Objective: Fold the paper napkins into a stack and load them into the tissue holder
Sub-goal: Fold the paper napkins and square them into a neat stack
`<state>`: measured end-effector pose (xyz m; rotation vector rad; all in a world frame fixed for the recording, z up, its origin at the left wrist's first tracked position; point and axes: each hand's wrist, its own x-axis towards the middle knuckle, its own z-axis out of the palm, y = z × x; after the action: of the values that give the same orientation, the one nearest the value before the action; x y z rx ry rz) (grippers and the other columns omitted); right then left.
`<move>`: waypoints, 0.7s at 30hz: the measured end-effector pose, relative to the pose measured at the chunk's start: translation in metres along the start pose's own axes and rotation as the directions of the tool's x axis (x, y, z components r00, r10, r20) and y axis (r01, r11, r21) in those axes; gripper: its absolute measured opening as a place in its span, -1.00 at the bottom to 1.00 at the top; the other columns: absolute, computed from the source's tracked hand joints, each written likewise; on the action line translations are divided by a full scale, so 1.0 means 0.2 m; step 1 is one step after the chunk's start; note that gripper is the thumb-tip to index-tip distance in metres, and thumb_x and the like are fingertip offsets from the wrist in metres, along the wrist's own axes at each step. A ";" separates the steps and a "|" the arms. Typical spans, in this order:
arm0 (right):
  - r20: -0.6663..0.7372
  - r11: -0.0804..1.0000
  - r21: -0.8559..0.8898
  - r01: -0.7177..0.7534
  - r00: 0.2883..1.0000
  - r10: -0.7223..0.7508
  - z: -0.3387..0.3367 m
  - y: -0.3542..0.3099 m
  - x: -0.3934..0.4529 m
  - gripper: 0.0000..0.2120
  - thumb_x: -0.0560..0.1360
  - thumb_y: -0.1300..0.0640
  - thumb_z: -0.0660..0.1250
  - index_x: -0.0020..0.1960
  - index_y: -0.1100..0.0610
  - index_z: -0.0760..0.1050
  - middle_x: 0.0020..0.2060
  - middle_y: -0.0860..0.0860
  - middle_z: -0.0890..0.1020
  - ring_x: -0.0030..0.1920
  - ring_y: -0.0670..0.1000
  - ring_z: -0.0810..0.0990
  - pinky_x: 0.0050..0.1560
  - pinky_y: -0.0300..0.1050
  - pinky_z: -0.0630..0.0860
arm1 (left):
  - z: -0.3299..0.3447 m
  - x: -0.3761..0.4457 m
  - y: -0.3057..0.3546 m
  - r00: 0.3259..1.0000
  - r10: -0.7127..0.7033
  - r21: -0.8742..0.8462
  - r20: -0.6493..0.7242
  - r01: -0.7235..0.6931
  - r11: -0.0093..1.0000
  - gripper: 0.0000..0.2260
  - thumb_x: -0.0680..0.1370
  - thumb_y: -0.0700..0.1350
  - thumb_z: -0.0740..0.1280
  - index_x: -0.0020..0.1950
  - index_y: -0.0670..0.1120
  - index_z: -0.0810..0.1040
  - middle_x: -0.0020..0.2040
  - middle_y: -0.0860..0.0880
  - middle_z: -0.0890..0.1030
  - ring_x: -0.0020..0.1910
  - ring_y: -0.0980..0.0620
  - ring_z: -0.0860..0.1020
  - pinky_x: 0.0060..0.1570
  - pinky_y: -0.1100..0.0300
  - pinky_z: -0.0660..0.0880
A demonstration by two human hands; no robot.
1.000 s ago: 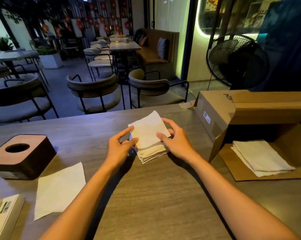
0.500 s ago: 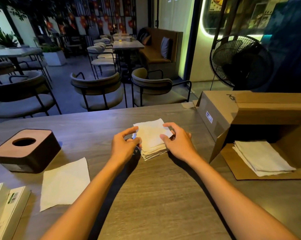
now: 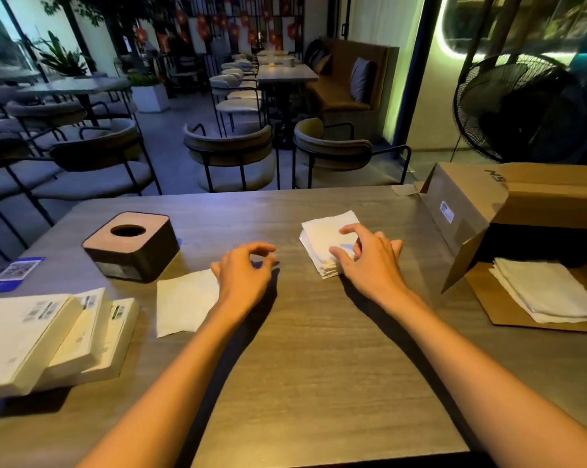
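Note:
A stack of folded white napkins (image 3: 322, 243) lies on the wooden table (image 3: 319, 349), right of centre. My right hand (image 3: 369, 261) rests on the stack's near right corner with fingers loosely curled. My left hand (image 3: 246, 273) hovers left of the stack, apart from it, fingers loosely curled and holding nothing. Its wrist covers the right edge of a single flat napkin (image 3: 184, 302). The dark square tissue holder (image 3: 131, 246), with a round hole in its wooden top, stands further left.
An open cardboard box (image 3: 508, 204) lies on its side at the right with unfolded napkins (image 3: 548, 292) on its flap. Wrapped napkin packs (image 3: 48, 336) sit at the left edge, a blue QR card (image 3: 15, 271) behind them. Chairs and a black fan (image 3: 521, 106) stand beyond the table.
My left hand has let go of the stack and moved left toward the flat napkin. My right hand stays on the stack. The view has swung left, showing more napkin packs.

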<state>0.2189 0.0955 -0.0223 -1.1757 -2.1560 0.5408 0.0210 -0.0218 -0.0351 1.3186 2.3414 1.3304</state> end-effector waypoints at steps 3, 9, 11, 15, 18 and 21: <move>0.009 0.997 0.009 0.074 0.997 -0.074 0.07 -0.11 -0.04 -0.71 0.58 -0.13 0.38 0.26 -0.08 0.51 -0.27 -0.11 0.49 0.15 0.10 0.48 0.11 0.04 0.27 | -0.16 -0.05 -0.08 0.994 -0.044 0.208 -0.102 0.065 0.976 -0.83 0.57 0.06 0.35 0.13 0.13 0.65 0.18 0.03 0.64 0.26 -0.06 0.45 0.09 0.01 0.19; 0.174 0.978 0.037 0.204 0.963 -0.207 0.28 -0.34 -0.14 -0.72 0.59 -0.17 0.34 0.22 -0.05 0.55 -0.30 -0.07 0.55 0.11 0.06 0.46 0.07 0.00 0.23 | -0.35 -0.16 -0.30 0.963 -0.246 0.440 -0.109 0.268 0.857 -0.59 0.56 0.17 0.34 0.34 0.02 0.55 0.39 -0.11 0.45 0.41 -0.18 0.32 0.35 -0.14 0.17; 0.248 0.977 -0.006 0.214 0.947 -0.205 0.35 -0.40 -0.18 -0.69 0.59 -0.24 0.30 0.19 -0.06 0.56 -0.18 -0.06 0.61 0.19 0.07 0.43 0.06 0.01 0.19 | -0.37 -0.20 -0.33 0.969 -0.218 0.420 -0.113 0.246 0.874 -0.60 0.55 0.17 0.35 0.33 0.04 0.55 0.39 -0.09 0.44 0.41 -0.16 0.31 0.36 -0.13 0.18; 0.362 0.954 -0.135 0.268 0.909 -0.204 0.46 -0.50 -0.25 -0.59 0.59 -0.34 0.21 0.15 -0.06 0.60 0.09 -0.03 0.59 0.23 0.08 0.40 0.09 0.03 0.18 | -0.37 -0.22 -0.35 0.980 -0.188 0.311 -0.058 0.197 0.930 -0.69 0.53 0.12 0.40 0.25 0.10 0.59 0.28 -0.05 0.51 0.32 -0.11 0.43 0.30 -0.04 0.28; 0.372 0.970 -0.080 0.229 0.910 -0.184 0.49 -0.53 -0.28 -0.64 0.58 -0.31 0.24 0.11 -0.08 0.60 0.04 -0.05 0.54 0.17 0.01 0.37 0.10 0.01 0.19 | -0.34 -0.23 -0.33 0.991 -0.128 0.073 0.032 0.126 0.989 -0.87 0.54 0.03 0.42 0.07 0.19 0.63 0.03 0.13 0.60 0.13 0.04 0.55 0.26 -0.02 0.39; 0.365 0.993 0.013 0.114 0.924 -0.111 0.48 -0.52 -0.28 -0.84 0.60 -0.14 0.34 -0.03 -0.07 0.57 -0.04 -0.09 0.58 0.15 0.00 0.42 0.08 -0.01 0.17 | -0.33 -0.24 -0.31 0.995 -0.076 -0.236 0.065 0.089 0.968 -0.85 0.50 -0.10 0.47 0.00 0.15 0.68 -0.06 0.11 0.64 0.00 0.13 0.59 0.04 0.15 0.48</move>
<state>0.1134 -0.0121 -0.0473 -1.0077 -2.5231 0.7493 -0.0207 -0.1134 -0.0556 1.1578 2.0974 1.4747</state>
